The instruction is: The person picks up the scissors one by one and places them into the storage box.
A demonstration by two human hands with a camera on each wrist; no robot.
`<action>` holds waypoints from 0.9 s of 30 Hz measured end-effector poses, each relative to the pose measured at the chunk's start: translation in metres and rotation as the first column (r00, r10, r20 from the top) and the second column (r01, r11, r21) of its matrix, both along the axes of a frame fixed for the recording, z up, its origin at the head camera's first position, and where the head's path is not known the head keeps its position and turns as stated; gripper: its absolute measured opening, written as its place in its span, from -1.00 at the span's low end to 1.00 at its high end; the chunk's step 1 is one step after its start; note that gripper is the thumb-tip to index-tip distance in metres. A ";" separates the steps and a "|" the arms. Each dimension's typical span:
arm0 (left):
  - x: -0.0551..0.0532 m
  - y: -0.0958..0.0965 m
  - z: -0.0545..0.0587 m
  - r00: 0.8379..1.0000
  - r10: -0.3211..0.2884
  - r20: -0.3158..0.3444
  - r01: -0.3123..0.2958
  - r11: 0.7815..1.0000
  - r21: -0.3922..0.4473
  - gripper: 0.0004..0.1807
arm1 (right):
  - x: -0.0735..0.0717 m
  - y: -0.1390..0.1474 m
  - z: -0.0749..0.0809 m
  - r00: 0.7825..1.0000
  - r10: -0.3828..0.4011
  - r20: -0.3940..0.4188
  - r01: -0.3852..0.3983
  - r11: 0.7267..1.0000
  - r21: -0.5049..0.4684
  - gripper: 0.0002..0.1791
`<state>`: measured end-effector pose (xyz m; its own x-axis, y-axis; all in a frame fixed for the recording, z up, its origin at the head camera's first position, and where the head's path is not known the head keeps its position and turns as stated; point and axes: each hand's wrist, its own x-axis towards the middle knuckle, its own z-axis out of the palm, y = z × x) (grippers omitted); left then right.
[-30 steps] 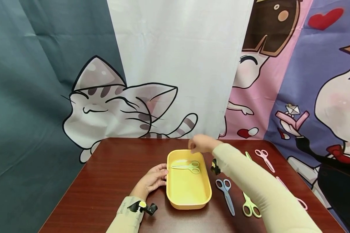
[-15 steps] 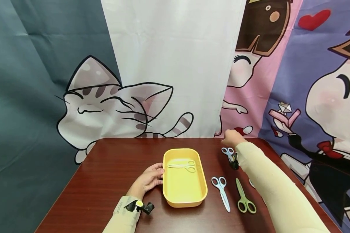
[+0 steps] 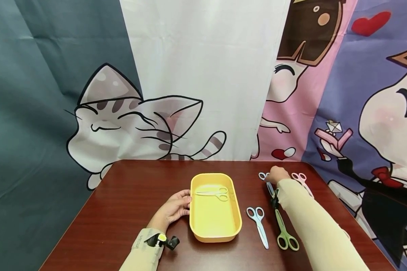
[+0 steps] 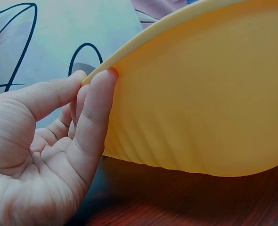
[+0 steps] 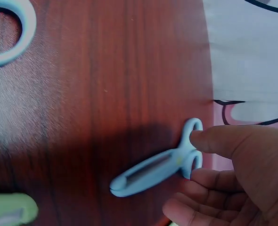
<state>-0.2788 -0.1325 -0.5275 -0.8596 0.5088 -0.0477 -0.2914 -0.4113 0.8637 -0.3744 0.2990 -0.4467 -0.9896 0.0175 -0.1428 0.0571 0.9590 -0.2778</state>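
A yellow rectangular tray (image 3: 215,226) stands at the middle of the table, and light green scissors (image 3: 220,194) lie inside it. My left hand (image 3: 172,209) pinches the tray's rim at its left side, thumb and finger meeting over the edge in the left wrist view. At the table's far right my right hand (image 3: 279,175) is at light blue scissors (image 5: 151,173), its thumb and curled finger on the handle loops. The hand hides part of the handle in the head view, while the blades point towards the near side.
Another pair of blue scissors (image 3: 257,226) lies right of the tray. Beside it are green scissors (image 3: 285,235), with pink scissors (image 3: 302,182) beyond the right forearm. The dark red table (image 3: 129,203) ends at a printed curtain (image 3: 203,75).
My right hand has travelled from over the tray's far edge to the right, then come down onto the far blue scissors. The left hand keeps its grip on the tray.
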 end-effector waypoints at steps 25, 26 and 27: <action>-0.003 0.000 -0.002 1.000 0.007 0.002 -0.007 1.000 0.004 -0.73 | -0.003 -0.001 -0.011 0.994 0.042 -0.099 -0.041 0.999 0.004 -0.82; -0.003 0.000 -0.002 1.000 0.008 0.004 -0.008 1.000 0.002 -0.74 | -0.005 -0.004 -0.008 0.993 0.052 -0.106 -0.052 0.999 0.001 -0.81; -0.002 0.001 -0.003 1.000 0.009 0.000 -0.009 1.000 0.000 -0.75 | -0.007 -0.007 -0.005 0.992 0.067 -0.107 -0.068 0.998 0.001 -0.80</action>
<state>-0.2813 -0.1319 -0.5302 -0.8640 0.5012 -0.0480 -0.2878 -0.4134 0.8639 -0.3815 0.2924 -0.4515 -0.9981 -0.0501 -0.0360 -0.0380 0.9588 -0.2816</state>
